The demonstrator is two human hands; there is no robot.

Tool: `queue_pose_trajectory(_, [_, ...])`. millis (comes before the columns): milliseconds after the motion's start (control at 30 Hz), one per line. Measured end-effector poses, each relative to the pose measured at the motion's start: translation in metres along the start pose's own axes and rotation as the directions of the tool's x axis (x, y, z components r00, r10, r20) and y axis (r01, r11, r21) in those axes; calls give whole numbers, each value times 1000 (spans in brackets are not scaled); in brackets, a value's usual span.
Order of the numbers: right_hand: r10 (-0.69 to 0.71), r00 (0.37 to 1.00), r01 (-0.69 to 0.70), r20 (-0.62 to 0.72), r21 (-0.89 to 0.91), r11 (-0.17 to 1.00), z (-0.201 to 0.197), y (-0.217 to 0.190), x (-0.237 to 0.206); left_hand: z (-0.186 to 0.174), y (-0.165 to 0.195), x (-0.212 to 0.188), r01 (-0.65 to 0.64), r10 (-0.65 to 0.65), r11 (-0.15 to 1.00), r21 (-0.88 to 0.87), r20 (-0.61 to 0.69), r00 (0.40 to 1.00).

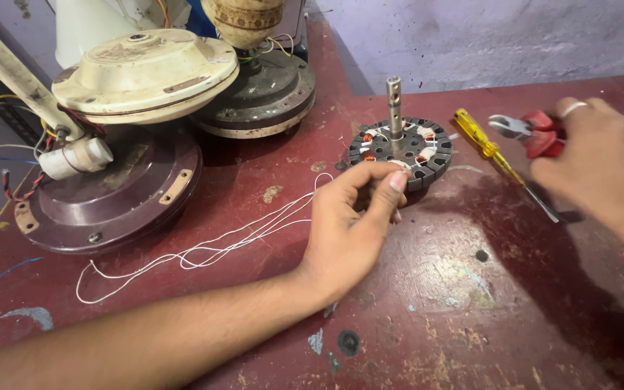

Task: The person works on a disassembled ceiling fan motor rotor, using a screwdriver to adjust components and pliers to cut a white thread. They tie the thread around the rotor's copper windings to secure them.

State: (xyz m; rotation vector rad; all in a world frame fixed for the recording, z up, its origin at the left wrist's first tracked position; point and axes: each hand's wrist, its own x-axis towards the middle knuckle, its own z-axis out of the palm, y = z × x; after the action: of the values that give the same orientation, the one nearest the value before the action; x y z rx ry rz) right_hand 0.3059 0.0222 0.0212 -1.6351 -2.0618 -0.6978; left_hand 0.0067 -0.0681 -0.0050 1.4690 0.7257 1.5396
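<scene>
A round fan stator with copper windings and an upright metal shaft stands on the dark red table. My left hand rests just in front of it, thumb and fingers pinched on a thin white thread that trails left across the table in loops. My right hand is at the right edge, closed on red-handled pliers whose metal jaws point left. A yellow-handled screwdriver lies on the table between the stator and my right hand.
Several ceiling fan motor housings are stacked at the back left: a cream one, a maroon one and a dark one, with loose coloured wires at the left edge. A grey wall runs behind.
</scene>
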Motion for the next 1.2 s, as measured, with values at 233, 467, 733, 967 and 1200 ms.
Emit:
queue_pose_trajectory(233, [392,834,-383,388,-104,918,47,67,0,-5,-13,9,117,-120,990,-81,-32,992])
queue_pose_trajectory(467, [357,797,-396,487,-26,918,60,87,2,-6,-15,11,84,-85,996,-31,-41,996])
queue_pose_trajectory(733, [-114,993,102,38,225,969,-19,-16,5,-7,-15,15,161,-165,985,-63,-58,985])
queue_pose_trajectory(967, [-491,801,599,-342,476,644,-65,-122,-21,-6,-16,15,151,-158,981,-119,-47,986])
queue_pose_trajectory(1200, [-493,770,637,-405,450,625,-76,-129,-19,-7,-14,13,165,-165,983,-78,16,986])
